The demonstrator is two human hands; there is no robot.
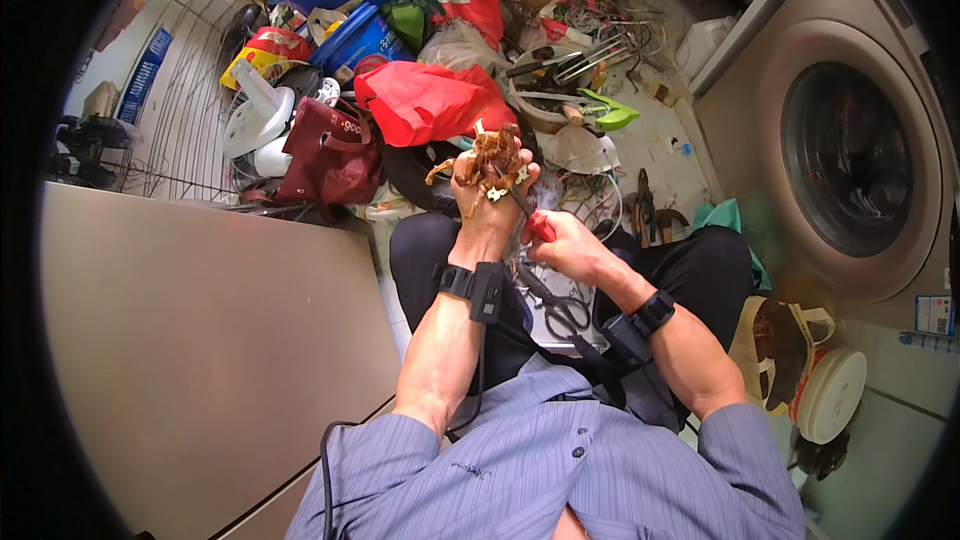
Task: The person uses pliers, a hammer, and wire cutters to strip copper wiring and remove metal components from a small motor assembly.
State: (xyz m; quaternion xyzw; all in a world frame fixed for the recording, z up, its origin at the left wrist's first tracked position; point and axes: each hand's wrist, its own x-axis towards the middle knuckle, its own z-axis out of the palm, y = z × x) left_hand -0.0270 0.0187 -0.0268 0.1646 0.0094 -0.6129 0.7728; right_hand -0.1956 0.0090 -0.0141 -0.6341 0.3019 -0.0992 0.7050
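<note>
The main risk is the red-handled screwdriver: its dark shaft angles from about 5 o'clock into the ragged brown assembly, so a tip slipping under pressure could jab the left hand cupped around it. The assembly looks brittle and uneven, so prying could also snap off its white fittings or twist the whole piece out of the palm; a dropped fragment would be hard to find in the clutter beyond, near the red bag at 10 o'clock.

The assembly sits in the left palm, at 12 o'clock from that wrist. The left fingers are curled around it, with fingertips showing along its 3 o'clock side, while a loose strip sticks out towards 8 o'clock. The right hand has its fingers closed round the screwdriver handle; whether the tip touches the assembly, I cannot tell.
</note>
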